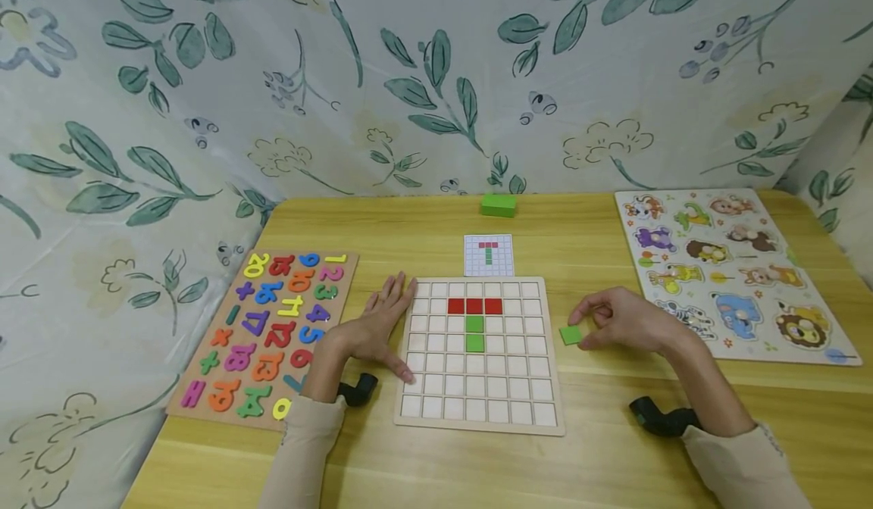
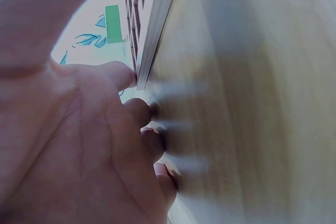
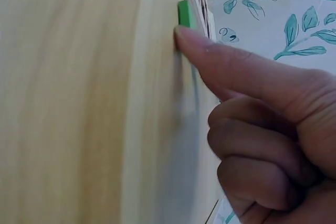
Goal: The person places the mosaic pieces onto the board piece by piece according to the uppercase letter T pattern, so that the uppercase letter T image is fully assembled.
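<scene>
A white grid board (image 1: 480,427) with a pale wooden frame lies in front of me. Several red square tiles (image 1: 474,307) form a row in its upper part, and two green square tiles (image 1: 475,333) continue downward from the middle one. My left hand (image 1: 371,335) rests along the board's left edge, fingers spread and thumb touching the frame. Right of the board, thumb and index finger of my right hand (image 1: 617,320) pinch a loose green tile (image 1: 570,335) at the table surface. In the right wrist view, the thumb meets that tile (image 3: 184,13), while the other fingers are curled.
A pattern card (image 1: 488,255) showing a red and green T lies above the board. Behind it sits a green block (image 1: 499,205). A number puzzle (image 1: 273,327) lies at left, partly under my left arm; an animal puzzle (image 1: 723,266) lies at right.
</scene>
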The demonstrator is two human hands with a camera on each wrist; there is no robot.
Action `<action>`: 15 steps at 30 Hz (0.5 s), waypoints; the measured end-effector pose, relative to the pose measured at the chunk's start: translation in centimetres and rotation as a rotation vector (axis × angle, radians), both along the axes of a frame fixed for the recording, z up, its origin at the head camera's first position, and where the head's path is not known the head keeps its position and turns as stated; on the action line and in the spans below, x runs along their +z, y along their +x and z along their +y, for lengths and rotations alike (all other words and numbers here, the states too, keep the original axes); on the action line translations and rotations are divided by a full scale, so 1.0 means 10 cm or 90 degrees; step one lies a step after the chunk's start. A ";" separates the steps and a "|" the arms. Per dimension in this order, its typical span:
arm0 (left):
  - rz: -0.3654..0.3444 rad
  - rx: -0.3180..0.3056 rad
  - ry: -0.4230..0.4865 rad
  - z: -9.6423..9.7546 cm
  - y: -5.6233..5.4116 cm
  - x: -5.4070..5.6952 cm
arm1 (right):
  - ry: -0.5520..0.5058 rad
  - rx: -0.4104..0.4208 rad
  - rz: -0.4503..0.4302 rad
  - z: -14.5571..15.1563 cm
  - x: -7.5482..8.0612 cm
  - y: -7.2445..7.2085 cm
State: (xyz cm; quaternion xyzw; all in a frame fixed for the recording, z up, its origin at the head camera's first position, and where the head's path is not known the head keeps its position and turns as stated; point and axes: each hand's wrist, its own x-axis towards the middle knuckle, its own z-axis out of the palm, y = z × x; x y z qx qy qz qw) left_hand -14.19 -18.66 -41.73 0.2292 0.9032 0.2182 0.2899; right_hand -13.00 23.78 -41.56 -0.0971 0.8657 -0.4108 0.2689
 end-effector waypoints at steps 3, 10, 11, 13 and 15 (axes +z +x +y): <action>0.002 -0.001 -0.002 0.00 -0.01 0.00 | 0.011 -0.003 0.018 0.00 0.02 0.00; -0.001 0.003 0.003 0.01 -0.01 0.00 | 0.011 -0.037 0.067 -0.10 0.14 0.04; -0.002 0.004 0.004 0.01 -0.01 0.00 | 0.011 -0.040 0.073 -0.16 0.16 0.05; -0.003 0.006 0.005 0.01 0.00 -0.01 | 0.004 -0.044 0.077 -0.32 0.20 0.09; -0.005 0.006 0.005 0.01 0.00 -0.01 | -0.006 -0.044 0.074 -0.51 0.23 0.14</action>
